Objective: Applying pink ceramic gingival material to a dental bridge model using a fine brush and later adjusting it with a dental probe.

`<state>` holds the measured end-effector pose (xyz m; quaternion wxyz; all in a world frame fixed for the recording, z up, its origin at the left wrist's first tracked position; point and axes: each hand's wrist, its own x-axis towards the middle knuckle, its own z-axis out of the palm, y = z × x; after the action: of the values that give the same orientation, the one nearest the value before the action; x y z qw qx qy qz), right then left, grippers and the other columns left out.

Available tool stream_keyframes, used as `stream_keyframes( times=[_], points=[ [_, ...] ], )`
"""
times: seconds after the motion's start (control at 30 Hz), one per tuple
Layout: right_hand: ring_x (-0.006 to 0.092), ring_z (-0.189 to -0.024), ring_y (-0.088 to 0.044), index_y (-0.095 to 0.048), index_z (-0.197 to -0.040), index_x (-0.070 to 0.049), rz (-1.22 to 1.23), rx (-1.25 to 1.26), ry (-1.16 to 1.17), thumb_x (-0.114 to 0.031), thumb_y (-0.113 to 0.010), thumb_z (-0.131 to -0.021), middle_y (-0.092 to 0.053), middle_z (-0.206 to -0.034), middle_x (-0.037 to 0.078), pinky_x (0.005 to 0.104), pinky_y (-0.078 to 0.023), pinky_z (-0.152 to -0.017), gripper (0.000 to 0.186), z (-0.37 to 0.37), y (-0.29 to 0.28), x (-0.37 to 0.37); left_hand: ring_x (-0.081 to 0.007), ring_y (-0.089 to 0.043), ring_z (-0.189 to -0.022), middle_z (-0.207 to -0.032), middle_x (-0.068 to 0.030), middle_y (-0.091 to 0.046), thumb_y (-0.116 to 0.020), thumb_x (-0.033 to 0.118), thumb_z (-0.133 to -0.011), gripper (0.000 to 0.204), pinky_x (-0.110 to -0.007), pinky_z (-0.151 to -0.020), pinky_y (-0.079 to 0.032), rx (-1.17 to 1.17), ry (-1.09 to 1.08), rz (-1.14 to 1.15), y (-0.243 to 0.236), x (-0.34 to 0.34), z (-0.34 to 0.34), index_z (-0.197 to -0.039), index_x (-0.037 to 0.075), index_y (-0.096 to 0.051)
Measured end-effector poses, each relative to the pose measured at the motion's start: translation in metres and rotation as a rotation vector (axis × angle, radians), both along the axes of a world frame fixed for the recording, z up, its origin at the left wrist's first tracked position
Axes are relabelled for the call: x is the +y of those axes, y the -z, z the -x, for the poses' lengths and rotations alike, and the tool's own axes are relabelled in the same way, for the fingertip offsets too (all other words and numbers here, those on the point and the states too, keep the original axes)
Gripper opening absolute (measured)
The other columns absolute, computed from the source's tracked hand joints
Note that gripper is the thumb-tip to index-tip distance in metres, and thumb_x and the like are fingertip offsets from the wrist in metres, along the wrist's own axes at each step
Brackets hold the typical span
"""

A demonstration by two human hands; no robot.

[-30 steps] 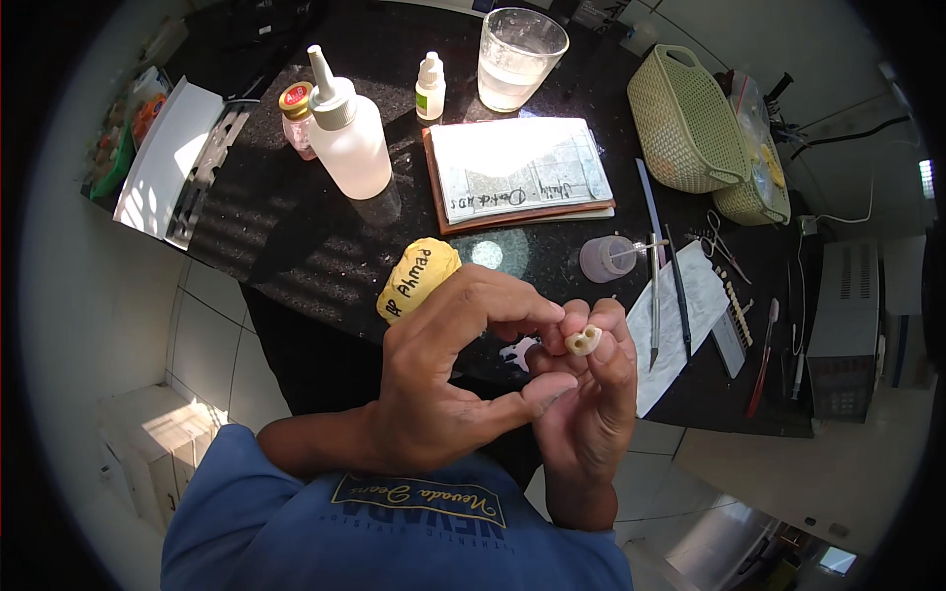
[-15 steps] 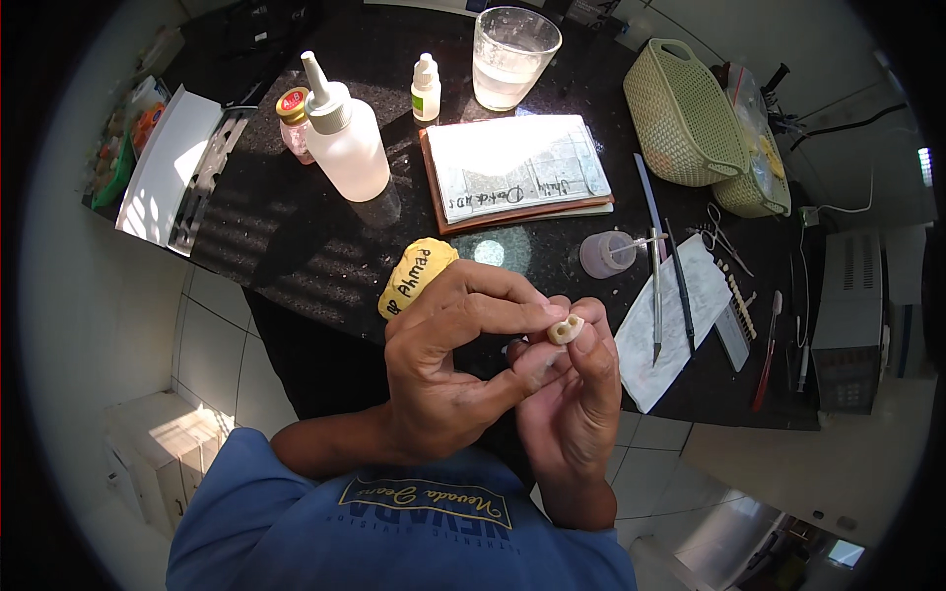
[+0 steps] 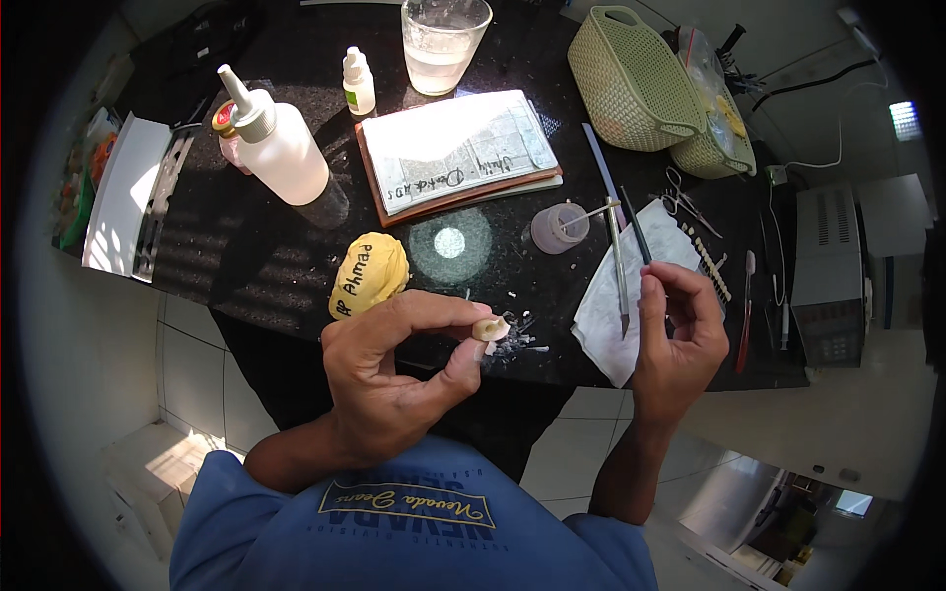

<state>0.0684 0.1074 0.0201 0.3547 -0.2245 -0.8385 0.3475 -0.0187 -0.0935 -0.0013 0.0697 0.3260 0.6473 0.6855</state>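
A small tooth-coloured dental crown piece (image 3: 490, 330) is pinched between the thumb and index finger of my left hand (image 3: 389, 379), above pale shavings (image 3: 514, 341) at the table's near edge. My right hand (image 3: 680, 340) is closed around the lower end of a thin dark-handled tool (image 3: 636, 225); its other end points up and away, and the part within the fingers is hidden. Under it lies a white paper towel (image 3: 603, 340), with a slim metal knife (image 3: 622, 281) resting on it. Beyond my left hand sits a yellow lump-shaped cast (image 3: 371, 274).
A small tub (image 3: 559, 229) with a stick in it stands beside the towel. Behind are a notebook (image 3: 458, 153), a water glass (image 3: 443, 49), a squeeze bottle (image 3: 286, 153) and a dropper bottle (image 3: 359, 84). Green baskets (image 3: 631, 84), scissors (image 3: 680, 192) and a toothbrush (image 3: 746, 310) lie to the right.
My hands have parted. The right one let go of the crown piece, moved right and took the dark tool off the towel. The left keeps the piece. The whole view has shifted.
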Motion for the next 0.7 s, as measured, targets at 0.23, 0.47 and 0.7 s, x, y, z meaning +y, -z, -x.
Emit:
stream_keyframes(
  times=[0.23, 0.47, 0.7],
  points=[
    [0.0226, -0.068, -0.064, -0.059, -0.091, 0.001, -0.419, -0.581, -0.008, 0.0, -0.065, -0.077, -0.063, -0.08, 0.013, 0.0321, -0.05, -0.06, 0.015, 0.0, -0.015, 0.035, -0.0211, -0.066, -0.08, -0.083, -0.0153, -0.064, -0.053, -0.006, -0.082, 0.011, -0.032, -0.076, -0.056, -0.619, 0.108, -0.169, -0.008, -0.016, -0.003, -0.092, -0.003, -0.054],
    [0.0218, -0.067, -0.062, -0.059, -0.098, 0.001, -0.398, -0.728, 0.037, 0.001, -0.063, -0.075, -0.061, -0.079, 0.013, 0.0334, -0.049, -0.062, 0.024, 0.004, -0.011, 0.046, -0.0301, -0.064, -0.093, -0.093, -0.0184, -0.062, -0.056, 0.01, -0.087, 0.013, -0.037, -0.081, -0.056, -1.194, 0.296, -0.299, 0.002, -0.041, -0.019, -0.097, 0.002, -0.051],
    [0.0062, -0.068, -0.052, -0.055, -0.09, 0.001, -0.044, -0.198, 0.14, -0.003, -0.06, -0.084, -0.054, -0.076, 0.001, 0.0208, -0.045, -0.062, 0.009, -0.015, -0.026, 0.061, -0.0258, -0.054, -0.111, -0.11, -0.0174, -0.056, -0.054, 0.019, -0.092, 0.024, -0.036, -0.098, -0.043, -1.441, 0.436, -0.443, 0.004, -0.045, -0.021, -0.108, 0.002, -0.048]
  ],
)
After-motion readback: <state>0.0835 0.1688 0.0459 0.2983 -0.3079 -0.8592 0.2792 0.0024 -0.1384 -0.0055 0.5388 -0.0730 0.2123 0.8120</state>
